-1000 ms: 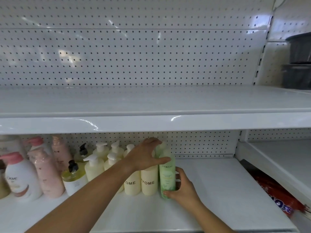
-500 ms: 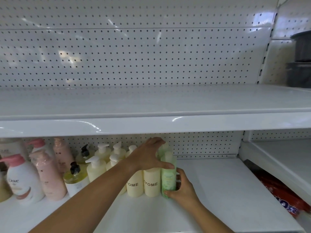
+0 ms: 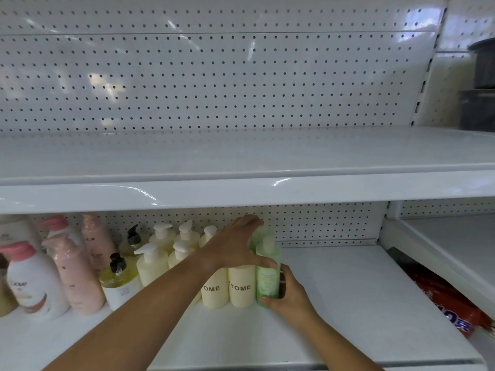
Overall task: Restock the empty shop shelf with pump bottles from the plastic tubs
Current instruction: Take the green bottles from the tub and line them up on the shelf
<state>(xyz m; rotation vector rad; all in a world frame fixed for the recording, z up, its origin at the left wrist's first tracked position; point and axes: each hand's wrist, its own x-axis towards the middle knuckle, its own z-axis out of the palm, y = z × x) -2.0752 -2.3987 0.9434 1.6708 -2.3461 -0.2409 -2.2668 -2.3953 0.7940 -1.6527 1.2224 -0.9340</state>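
Observation:
A pale green pump bottle (image 3: pixel 267 274) stands upright on the lower white shelf (image 3: pixel 348 303), touching the right side of two cream bottles (image 3: pixel 241 287) lettered "YOME". My right hand (image 3: pixel 289 295) grips the green bottle's lower part from the right. My left hand (image 3: pixel 235 247) lies over the tops of the cream bottles, its thumb pressed against the green bottle's shoulder and its fingers curled round the top. More cream pump bottles (image 3: pixel 160 253) stand behind.
Left of the row stand a yellow bottle with a black pump (image 3: pixel 120 282), pink bottles (image 3: pixel 77 271) and a white Dove bottle (image 3: pixel 29 282). The upper shelf (image 3: pixel 241 159) bears nothing. A red packet (image 3: pixel 450 301) lies low right; dark tubs (image 3: pixel 482 84) sit top right.
The green bottle has been pushed slightly left against the cream bottles. Both hands stay on it; the view has shifted a little.

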